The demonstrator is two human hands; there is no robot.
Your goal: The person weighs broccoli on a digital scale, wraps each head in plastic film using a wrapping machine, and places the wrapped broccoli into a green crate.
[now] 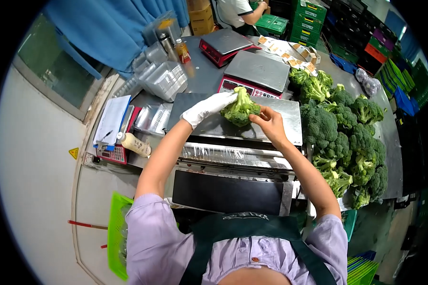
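Note:
A single head of broccoli is held above the metal top of the wrapping station, its stalk pointing up. My left hand, in a white glove, grips it from the left near the stalk. On the other side my bare right hand has its fingers on the right edge of the florets. Just in front of my forearms lies a roll of clear cling film, with a dark flat plate nearer my body.
A large pile of broccoli covers the table's right side. Beyond my hands stand two red scales. Stacked clear plastic trays, a bottle and a clipboard lie left. Another person works at the back.

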